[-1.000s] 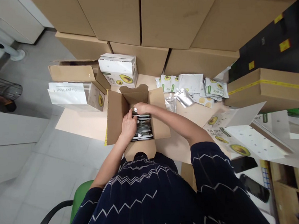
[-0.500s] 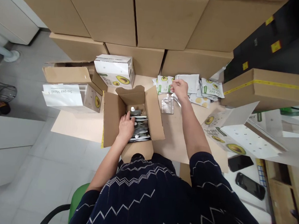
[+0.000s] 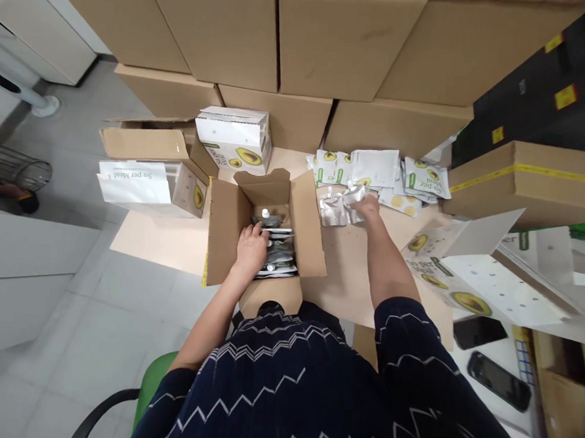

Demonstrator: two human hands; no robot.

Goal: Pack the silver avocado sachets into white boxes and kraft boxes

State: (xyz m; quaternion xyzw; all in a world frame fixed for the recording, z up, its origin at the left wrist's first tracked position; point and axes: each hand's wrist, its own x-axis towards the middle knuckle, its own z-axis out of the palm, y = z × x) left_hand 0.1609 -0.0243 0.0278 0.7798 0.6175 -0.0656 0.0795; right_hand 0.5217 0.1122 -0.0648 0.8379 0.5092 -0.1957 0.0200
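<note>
An unlidded cardboard box (image 3: 222,241) stands in front of me with its flaps up. Inside it, spouted pouches (image 3: 281,253) are packed upright in a row, some with white caps. My left hand (image 3: 252,248) reaches over the box's left side, its fingers bent around the pouches' edges; the fingertips are partly hidden. To the right of the box, my right hand (image 3: 367,208) is closed on a silver spouted pouch (image 3: 352,199) at the tabletop. Another silver spouted pouch (image 3: 331,210) lies just left of it, touching or overlapping it.
Flat sachets with avocado prints (image 3: 425,177) lie behind my right hand. White printed cartons (image 3: 232,141) stand behind and left of the box, and an open one (image 3: 468,285) sits at right. Stacked cardboard boxes (image 3: 345,42) wall the back. Two phones (image 3: 499,380) lie at lower right.
My right hand has come down and nearer to me, from above the sachets onto a silver pouch. My left hand stays in the box at the pouches. The view has shifted slightly.
</note>
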